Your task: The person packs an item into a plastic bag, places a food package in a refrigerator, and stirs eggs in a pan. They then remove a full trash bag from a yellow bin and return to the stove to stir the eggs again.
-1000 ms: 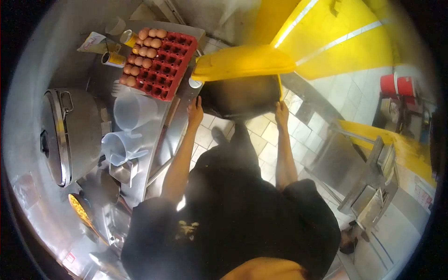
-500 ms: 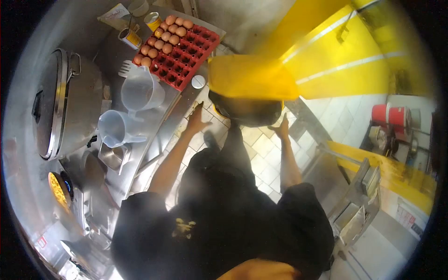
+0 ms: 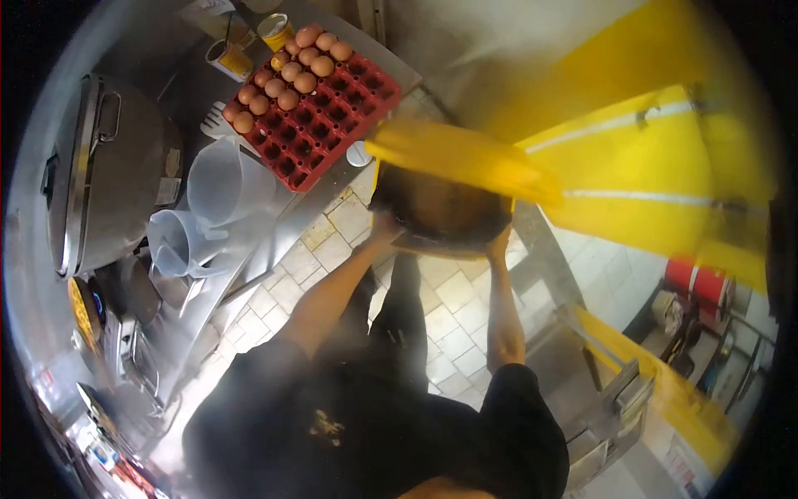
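Yellow bin [image 3: 449, 250] opens toward camera, long axis crosswise.

Saw a yellow bin [image 3: 465, 255] near the metal desk [image 3: 394, 63], over the tiled floor [image 3: 455, 343], with its mouth open and facing up. Noted a black liner [image 3: 445, 200] inside, dark and slightly brownish within. Found its yellow lid [image 3: 461, 162] raised, motion-blurred, partly covering the far side.

- We are in a kitchen [image 3: 453, 345].
- We see eggs [image 3: 291, 71] in a red tray [image 3: 337, 111] on a steel counter [image 3: 384, 60].
- We spot a lidded pot [image 3: 131, 166] and a lit burner [image 3: 97, 304].
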A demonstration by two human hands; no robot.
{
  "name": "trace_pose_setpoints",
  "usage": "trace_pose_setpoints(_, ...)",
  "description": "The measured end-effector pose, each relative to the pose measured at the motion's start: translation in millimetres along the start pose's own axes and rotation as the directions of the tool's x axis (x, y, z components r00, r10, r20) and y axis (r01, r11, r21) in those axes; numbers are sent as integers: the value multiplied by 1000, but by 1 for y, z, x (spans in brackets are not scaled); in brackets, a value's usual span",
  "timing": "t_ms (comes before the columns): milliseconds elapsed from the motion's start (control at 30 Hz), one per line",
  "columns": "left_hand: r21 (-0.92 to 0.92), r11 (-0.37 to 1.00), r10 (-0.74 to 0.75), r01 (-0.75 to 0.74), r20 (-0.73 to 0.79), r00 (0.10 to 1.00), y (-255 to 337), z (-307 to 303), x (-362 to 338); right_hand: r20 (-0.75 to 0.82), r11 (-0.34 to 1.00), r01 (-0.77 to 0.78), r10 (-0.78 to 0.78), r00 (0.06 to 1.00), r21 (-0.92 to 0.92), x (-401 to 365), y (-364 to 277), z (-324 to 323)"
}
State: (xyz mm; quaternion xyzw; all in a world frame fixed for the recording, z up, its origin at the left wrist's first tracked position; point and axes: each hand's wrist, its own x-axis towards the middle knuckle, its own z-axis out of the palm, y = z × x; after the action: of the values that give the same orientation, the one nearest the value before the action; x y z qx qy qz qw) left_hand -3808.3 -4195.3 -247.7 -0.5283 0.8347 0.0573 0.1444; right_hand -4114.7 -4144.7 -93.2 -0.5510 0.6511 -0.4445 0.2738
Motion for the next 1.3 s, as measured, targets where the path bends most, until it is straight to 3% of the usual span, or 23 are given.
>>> trace_pose_setpoints(33,-428,894,-197,134,-107,975,-4,-47,-2,-30,998,-20,22,999,57,0,11,2)
trace_pose_setpoints(67,-779,603,-414,172,-121,902,5,-103,-13,-58,993,-42,49,997,114,-1,23,5)
trace_pose_setpoints(100,-756,647,-471,100,-294,831,9,-102,-6,-51,975,-13,2,999,-224,-12,67,19)
trace_pose_setpoints(133,-976,95,-410,195,141,901,2,-154,-17,-27,845,23,-44,999,-535,-22,108,31)
trace_pose_setpoints(167,-963,166,-531,214,96,842,12,-139,-15,-176,915,-201,276,945,350,-17,98,35)
trace_pose_setpoints(200,-942,231,-638,242,40,769,25,-115,-10,0,235,-166,578,816,958,-9,80,37)
trace_pose_setpoints(333,-898,301,-574,321,98,813,31,-83,-9,-207,504,-176,613,762,846,-11,22,43)
trace_pose_setpoints(367,-733,547,-540,404,59,840,33,-97,-13,-386,867,-228,413,825,442,-13,40,46)
trace_pose_setpoints(400,-499,742,-497,448,38,867,33,-110,-13,-431,977,-192,136,892,-88,-17,65,52)
trace_pose_setpoints(433,-653,592,-484,472,180,856,30,-92,-5,-430,956,-227,129,894,-186,-11,45,54)
trace_pose_setpoints(467,-881,286,-635,377,121,763,39,-75,-9,-224,841,-329,253,941,-429,-7,24,38)
trace_pose_setpoints(533,-597,740,-448,310,-94,889,37,-76,-9,-279,896,-199,88,956,-398,-8,43,42)
trace_pose_setpoints(600,-757,600,-547,259,-152,823,36,-127,-17,-317,960,-161,230,920,229,-1,23,37)
trace_pose_setpoints(633,-873,461,-618,159,-187,764,33,-150,-20,-146,938,-338,325,934,-73,-3,19,23)
trace_pose_setpoints(667,-875,452,-635,173,-180,751,35,-135,-17,-125,941,-329,319,940,-75,2,8,22)
trace_pose_setpoints(733,-874,484,-564,-37,-343,751,43,-111,-19,-335,985,-170,162,928,6,-5,-19,19)
trace_pose_setpoints(767,-670,742,-483,-25,-561,673,57,-115,-23,-401,989,-150,142,905,12,-30,40,15)
trace_pose_setpoints(900,-631,774,-482,-56,-643,595,68,-197,-65,-494,930,-153,-34,869,-334,-34,-37,-38)
trace_pose_setpoints(1067,-492,864,-428,-106,-829,359,61,-338,-111,-520,638,-166,-420,743,-752,-12,-154,-123)
trace_pose_setpoints(1200,-563,800,-358,-210,-727,586,86,-346,-102,-432,402,-219,-581,690,-889,-19,-226,-145)
trace_pose_setpoints(1233,-546,811,-363,-209,-750,553,72,-375,-97,-416,371,-225,-588,694,-901,-3,-252,-137)
trace_pose_setpoints(1267,-501,817,-298,-287,-792,532,64,-403,-99,-529,534,-240,-493,691,-811,-6,-283,-131)
trace_pose_setpoints(1300,-469,806,-241,-361,-817,524,63,-419,-110,-768,930,-45,-274,580,-366,-3,-288,-132)
